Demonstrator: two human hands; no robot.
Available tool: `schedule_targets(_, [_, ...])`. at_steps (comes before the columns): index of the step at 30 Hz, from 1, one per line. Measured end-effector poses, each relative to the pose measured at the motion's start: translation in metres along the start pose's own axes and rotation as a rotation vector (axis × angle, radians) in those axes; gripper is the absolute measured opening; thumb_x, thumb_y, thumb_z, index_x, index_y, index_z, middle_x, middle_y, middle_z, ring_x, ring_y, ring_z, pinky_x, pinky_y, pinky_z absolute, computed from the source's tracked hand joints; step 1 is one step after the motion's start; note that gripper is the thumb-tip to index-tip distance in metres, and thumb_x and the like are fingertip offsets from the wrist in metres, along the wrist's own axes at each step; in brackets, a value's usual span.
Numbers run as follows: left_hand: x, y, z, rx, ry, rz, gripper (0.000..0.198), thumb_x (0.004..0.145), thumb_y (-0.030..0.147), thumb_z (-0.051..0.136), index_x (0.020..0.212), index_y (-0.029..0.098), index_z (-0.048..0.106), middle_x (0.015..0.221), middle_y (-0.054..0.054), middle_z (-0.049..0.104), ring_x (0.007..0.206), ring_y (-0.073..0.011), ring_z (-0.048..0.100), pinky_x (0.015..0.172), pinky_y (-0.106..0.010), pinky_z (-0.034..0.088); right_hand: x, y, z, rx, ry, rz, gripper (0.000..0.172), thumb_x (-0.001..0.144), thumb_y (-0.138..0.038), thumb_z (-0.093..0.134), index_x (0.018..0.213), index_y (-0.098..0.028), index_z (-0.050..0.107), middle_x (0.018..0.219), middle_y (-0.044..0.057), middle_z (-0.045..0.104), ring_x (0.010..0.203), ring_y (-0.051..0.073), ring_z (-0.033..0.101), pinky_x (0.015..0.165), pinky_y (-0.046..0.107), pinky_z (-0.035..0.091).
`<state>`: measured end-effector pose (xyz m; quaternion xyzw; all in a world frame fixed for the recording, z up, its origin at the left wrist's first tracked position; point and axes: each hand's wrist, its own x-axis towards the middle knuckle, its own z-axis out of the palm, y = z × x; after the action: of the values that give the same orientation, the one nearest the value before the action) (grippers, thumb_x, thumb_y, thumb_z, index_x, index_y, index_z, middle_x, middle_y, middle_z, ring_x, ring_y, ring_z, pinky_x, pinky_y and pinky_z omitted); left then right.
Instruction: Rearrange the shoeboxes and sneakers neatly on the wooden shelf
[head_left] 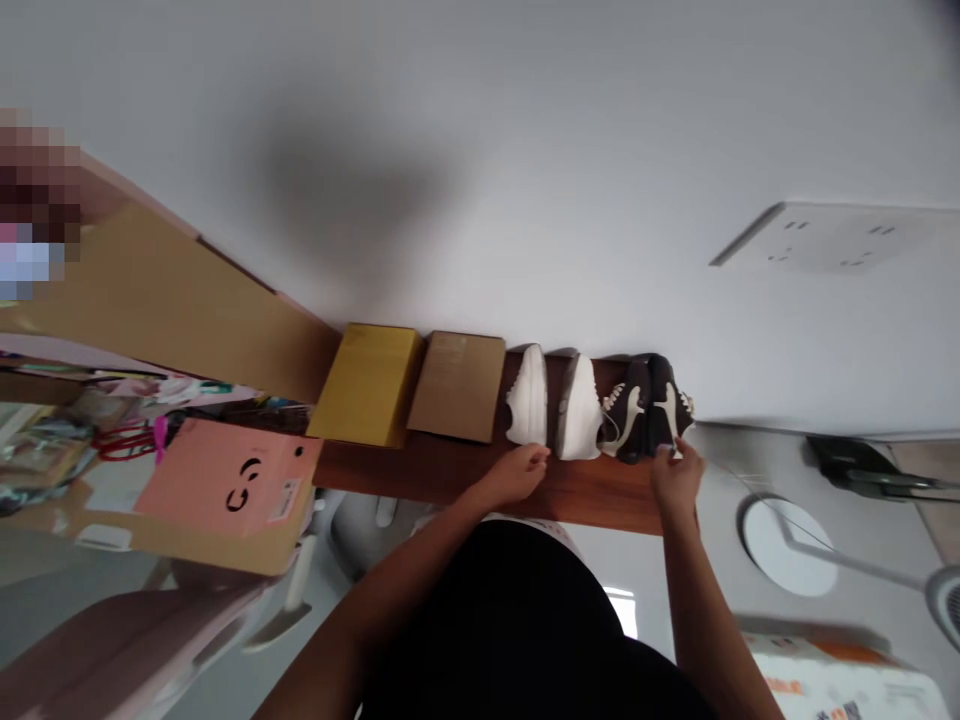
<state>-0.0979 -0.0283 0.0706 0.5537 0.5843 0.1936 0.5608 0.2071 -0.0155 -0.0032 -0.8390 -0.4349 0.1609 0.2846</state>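
A pair of white shoes, the left one (530,395) and the right one (579,408), stands on a reddish-brown wooden shelf (600,500) against the wall. To their right sits a pair of dark shoes with cream trim, the left one (630,410) and the right one (664,385). My left hand (520,473) is at the near end of the left white shoe, its fingers curled in with nothing visible in them. At the near end of the right dark shoe is my right hand (677,478), thumb and forefinger apart; whether they touch the shoe is unclear.
A yellow box (367,385) and a brown cardboard box (457,385) stand left of the shoes. Farther left are a pink box (232,480) and cluttered items. A fan with a round white base (787,545) stands on the right, below a wall socket panel (832,238).
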Motion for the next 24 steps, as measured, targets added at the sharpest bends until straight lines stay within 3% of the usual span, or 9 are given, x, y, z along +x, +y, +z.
schedule_targets(5, [-0.068, -0.072, -0.105, -0.006, 0.150, -0.137, 0.027, 0.082, 0.021, 0.058, 0.104, 0.023, 0.073, 0.111, -0.009, 0.075, 0.107, -0.0231, 0.068, 0.096, -0.032, 0.050, -0.111, -0.091, 0.057, 0.237, -0.728, -0.143, 0.050, 0.087, -0.055, 0.052, 0.114, -0.016, 0.067, 0.099, 0.012, 0.073, 0.082, 0.025, 0.069, 0.080, 0.042, 0.056])
schedule_targets(8, [-0.096, -0.112, -0.153, -0.038, 0.190, -0.196, 0.026, 0.082, 0.019, 0.059, 0.104, 0.022, 0.072, 0.110, -0.010, 0.075, 0.108, -0.0235, 0.068, 0.098, -0.034, 0.050, -0.171, -0.150, 0.099, 0.281, -0.934, -0.273, 0.037, 0.084, -0.046, 0.062, 0.107, -0.019, 0.071, 0.106, 0.011, 0.074, 0.093, 0.026, 0.071, 0.090, 0.043, 0.055])
schedule_targets(12, [-0.120, -0.150, -0.215, -0.053, 0.266, -0.223, 0.025, 0.083, 0.022, 0.060, 0.106, 0.022, 0.072, 0.109, -0.009, 0.075, 0.105, -0.0241, 0.069, 0.099, -0.036, 0.050, -0.230, -0.214, 0.149, 0.294, -0.988, -0.289, 0.036, 0.083, -0.037, 0.065, 0.113, -0.017, 0.069, 0.115, 0.013, 0.072, 0.107, 0.027, 0.069, 0.100, 0.045, 0.051])
schedule_targets(16, [-0.126, -0.184, -0.276, -0.040, 0.435, -0.192, 0.028, 0.085, 0.027, 0.061, 0.111, 0.022, 0.070, 0.116, -0.009, 0.072, 0.111, -0.0255, 0.067, 0.103, -0.039, 0.048, -0.270, -0.262, 0.189, 0.391, -0.877, -0.153, 0.040, 0.087, -0.035, 0.061, 0.123, -0.018, 0.063, 0.123, 0.012, 0.069, 0.117, 0.025, 0.064, 0.104, 0.043, 0.048])
schedule_targets(20, [-0.103, -0.221, -0.321, -0.084, 0.644, -0.141, 0.043, 0.084, 0.027, 0.065, 0.126, 0.020, 0.061, 0.136, -0.013, 0.061, 0.129, -0.0260, 0.056, 0.111, -0.040, 0.042, -0.289, -0.297, 0.221, 0.371, -0.728, -0.096, 0.052, 0.087, -0.037, 0.060, 0.135, -0.018, 0.053, 0.139, 0.013, 0.060, 0.133, 0.027, 0.053, 0.114, 0.045, 0.039])
schedule_targets(24, [-0.064, -0.244, -0.348, -0.193, 0.655, -0.147, 0.057, 0.082, 0.028, 0.068, 0.136, 0.019, 0.052, 0.146, -0.014, 0.053, 0.137, -0.0249, 0.049, 0.114, -0.038, 0.039, -0.292, -0.322, 0.247, 0.367, -0.680, -0.117, 0.063, 0.086, -0.040, 0.060, 0.141, -0.013, 0.046, 0.139, 0.017, 0.058, 0.136, 0.027, 0.050, 0.115, 0.042, 0.038])
